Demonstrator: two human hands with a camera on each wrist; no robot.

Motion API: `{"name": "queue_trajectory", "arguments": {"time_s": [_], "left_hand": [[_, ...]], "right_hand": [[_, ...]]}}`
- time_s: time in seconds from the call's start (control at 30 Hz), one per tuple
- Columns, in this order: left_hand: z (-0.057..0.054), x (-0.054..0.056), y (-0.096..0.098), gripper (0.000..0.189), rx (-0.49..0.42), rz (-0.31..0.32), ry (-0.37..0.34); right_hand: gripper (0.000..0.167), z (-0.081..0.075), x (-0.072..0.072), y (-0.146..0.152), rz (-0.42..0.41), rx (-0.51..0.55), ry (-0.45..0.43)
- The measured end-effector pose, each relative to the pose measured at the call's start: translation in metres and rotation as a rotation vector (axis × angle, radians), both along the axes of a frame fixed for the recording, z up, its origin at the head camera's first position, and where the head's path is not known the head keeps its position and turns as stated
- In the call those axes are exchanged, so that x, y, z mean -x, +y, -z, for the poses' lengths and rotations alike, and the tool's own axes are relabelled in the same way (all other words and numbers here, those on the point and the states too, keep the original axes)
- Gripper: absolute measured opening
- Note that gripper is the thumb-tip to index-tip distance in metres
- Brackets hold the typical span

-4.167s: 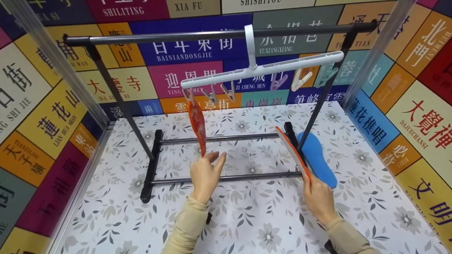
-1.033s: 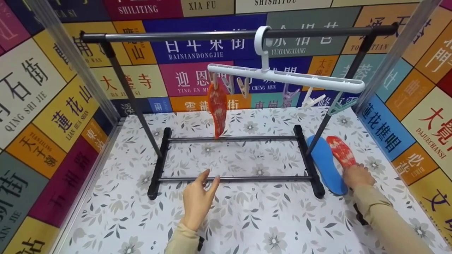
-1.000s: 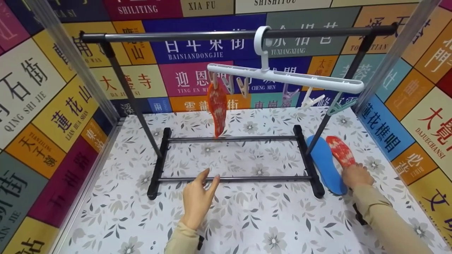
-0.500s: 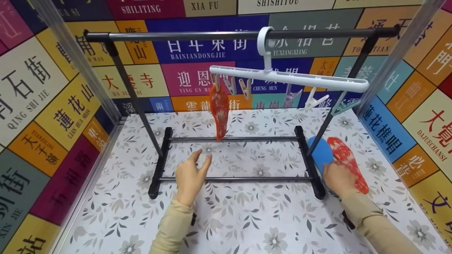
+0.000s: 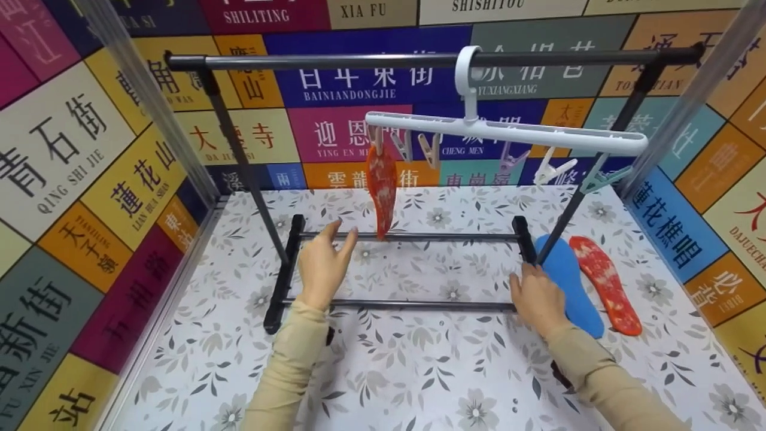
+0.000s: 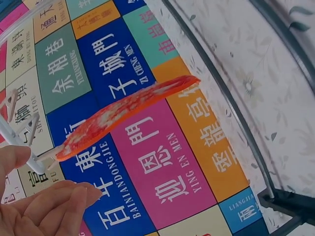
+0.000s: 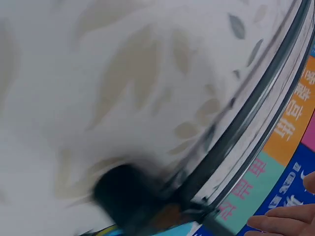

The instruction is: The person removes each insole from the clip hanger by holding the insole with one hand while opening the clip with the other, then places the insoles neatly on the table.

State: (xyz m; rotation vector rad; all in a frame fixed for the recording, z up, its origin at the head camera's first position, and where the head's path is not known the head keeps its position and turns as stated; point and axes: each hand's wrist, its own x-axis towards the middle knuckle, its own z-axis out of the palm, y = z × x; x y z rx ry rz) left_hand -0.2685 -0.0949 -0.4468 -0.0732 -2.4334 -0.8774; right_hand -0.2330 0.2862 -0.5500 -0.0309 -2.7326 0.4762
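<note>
My left hand (image 5: 325, 263) is raised over the rack's base with thumb and fingers apart, holding nothing. Just right of it, a red insole with white marbling (image 5: 383, 191) hangs from the leftmost clip (image 5: 376, 139) of a white clip hanger (image 5: 508, 133). In the left wrist view that insole (image 6: 125, 115) lies beyond my fingers, apart from them. My right hand (image 5: 541, 302) hovers over the rack's right foot and holds nothing. To its right a blue insole (image 5: 571, 290) and a second red marbled insole (image 5: 609, 287) lie side by side on the table.
The hanger hooks over the top bar (image 5: 335, 61) of a dark metal rack. Several more clips, such as a white one (image 5: 552, 169) and a green one (image 5: 604, 176), dangle without insoles. Sign-covered walls (image 5: 233, 129) enclose the flowered tabletop (image 5: 413, 365).
My right hand has laid the second red insole beside the blue one, let go and moved left. My left hand dropped away from the hanging insole, then rose again. The hanger has turned.
</note>
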Motion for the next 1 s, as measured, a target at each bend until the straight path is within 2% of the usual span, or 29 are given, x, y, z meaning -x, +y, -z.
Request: {"name": "queue_trajectory", "arguments": {"time_s": [0.2, 0.33, 0.5, 0.7, 1.0], "left_hand": [[-0.019, 0.012, -0.004, 0.046, 0.001, -0.024, -0.021], [-0.026, 0.016, -0.007, 0.045, -0.003, -0.046, -0.016], [-0.032, 0.020, -0.005, 0.045, -0.003, -0.031, -0.006], [-0.039, 0.030, -0.003, 0.044, 0.004, -0.027, 0.048], [-0.049, 0.042, -0.001, 0.046, -0.004, -0.021, 0.014]], "right_hand": [[0.049, -0.007, 0.029, -0.037, -0.044, -0.011, -0.012], [0.051, -0.005, 0.043, -0.061, -0.074, 0.036, -0.045], [0.051, 0.007, 0.050, -0.083, -0.138, 0.121, -0.073], [0.055, 0.013, 0.063, -0.113, -0.199, 0.126, -0.071], [0.059, 0.017, 0.077, -0.151, -0.260, 0.107, -0.068]]}}
